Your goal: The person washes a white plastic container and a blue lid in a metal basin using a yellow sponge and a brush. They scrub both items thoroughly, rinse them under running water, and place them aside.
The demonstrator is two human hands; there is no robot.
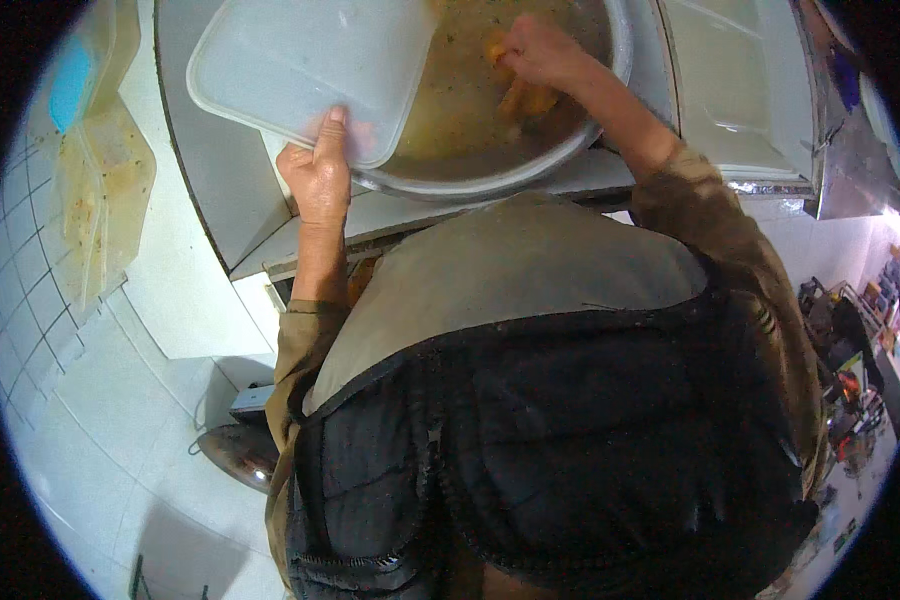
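Note:
My left hand (321, 166) grips the near edge of a translucent white plastic tray or lid (300, 64), thumb on top. The tray is tilted over the left part of a large round metal basin (487, 186). Murky brown liquid with small dark specks (450, 112) fills the basin. Over its right side, my right hand (544, 54) has its fingers curled around a soft orange item (498, 49), perhaps a cloth. More orange (531, 99) shows just below that hand; whether it is the same piece I cannot tell.
The basin sits in a grey sink or counter recess (202, 142). To the right is a pale rectangular basin or tray (720, 90). Stained yellowish plastic (112, 180) and a blue item (70, 86) lie at left. A rounded metal vessel (240, 456) is low left; clutter (855, 375) stands far right.

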